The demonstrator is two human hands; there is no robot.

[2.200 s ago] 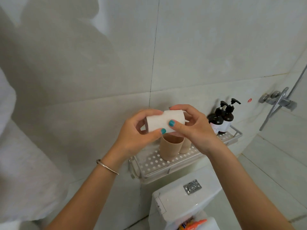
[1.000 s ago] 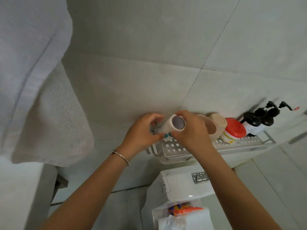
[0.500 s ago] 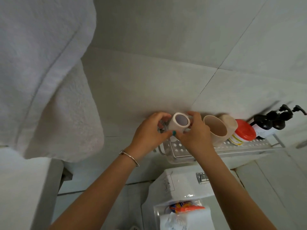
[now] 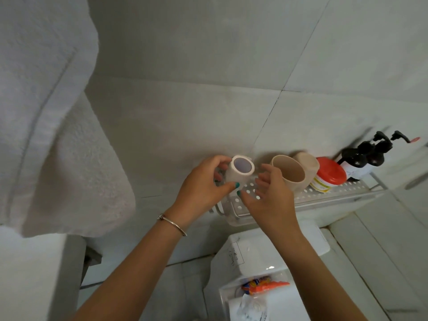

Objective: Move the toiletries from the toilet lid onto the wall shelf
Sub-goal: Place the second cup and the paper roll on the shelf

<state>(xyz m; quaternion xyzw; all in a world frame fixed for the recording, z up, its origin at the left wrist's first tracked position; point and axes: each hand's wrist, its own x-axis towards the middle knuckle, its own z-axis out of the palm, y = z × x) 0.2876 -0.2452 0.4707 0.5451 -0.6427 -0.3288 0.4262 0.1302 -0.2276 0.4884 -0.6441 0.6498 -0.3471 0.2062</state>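
Note:
A white toilet paper roll [image 4: 238, 171] stands on end at the left end of the perforated wall shelf [image 4: 328, 198]. My left hand [image 4: 203, 184] grips the roll from the left, thumb in front. My right hand [image 4: 268, 193] hovers just right of the roll with fingers spread, apart from it. Two beige cups [image 4: 289, 176], a jar with a red lid [image 4: 328, 178] and two dark pump bottles [image 4: 366, 158] stand further right on the shelf. On the toilet lid below lie an orange packet [image 4: 264, 286] and a clear wrapper [image 4: 252, 306].
A white towel [image 4: 53, 117] hangs at the left, close to my left arm. The white toilet tank [image 4: 261, 249] sits directly under the shelf. Tiled wall rises behind the shelf.
My right hand has let go of the roll and opened, drawing slightly right. The roll now rests at the shelf's left end, still held by my left hand.

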